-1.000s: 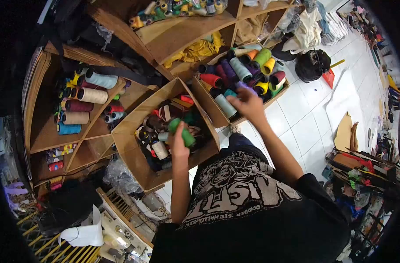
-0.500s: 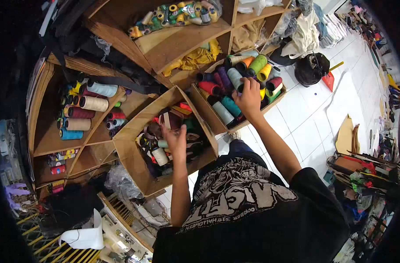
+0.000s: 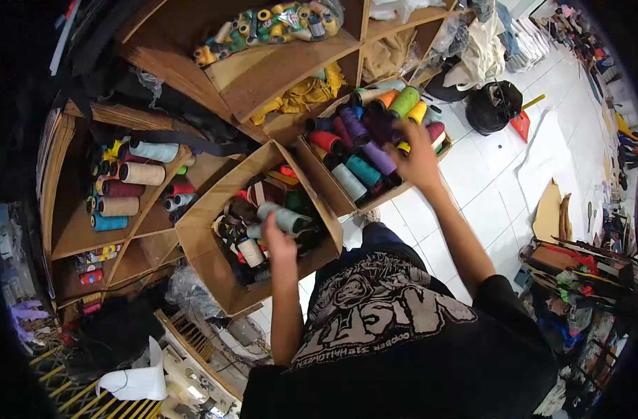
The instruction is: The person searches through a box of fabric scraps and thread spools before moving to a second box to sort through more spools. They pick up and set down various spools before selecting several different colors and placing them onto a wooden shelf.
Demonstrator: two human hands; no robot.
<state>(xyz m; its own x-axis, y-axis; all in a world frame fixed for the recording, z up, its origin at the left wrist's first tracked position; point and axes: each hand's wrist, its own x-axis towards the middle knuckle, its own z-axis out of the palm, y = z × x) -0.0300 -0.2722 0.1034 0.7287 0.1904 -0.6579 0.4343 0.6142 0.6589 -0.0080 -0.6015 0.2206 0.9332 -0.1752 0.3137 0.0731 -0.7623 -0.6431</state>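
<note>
My left hand (image 3: 279, 241) is over the left cardboard box (image 3: 200, 260), closed on a pale grey-green thread cone (image 3: 284, 218). Inside that box lie dark straps, a cream spool (image 3: 250, 252) and other items. My right hand (image 3: 415, 159) hovers at the right cardboard box (image 3: 326, 180), fingers apart and somewhat blurred, with nothing visible in it. This second box is full of thread cones, among them a green one (image 3: 403, 103), a teal one (image 3: 363, 171) and a lilac one (image 3: 380, 158).
Wooden shelves (image 3: 141, 243) with thread cones stand at the left. A bag of small spools (image 3: 270, 28) sits on an upper shelf. A black bag (image 3: 492, 108) and red dustpan (image 3: 520, 126) are on the tiled floor at the upper right.
The pale grey-green cone, earlier under my right hand in the right box, is now in my left hand over the left box. My right hand has opened and shifted slightly right.
</note>
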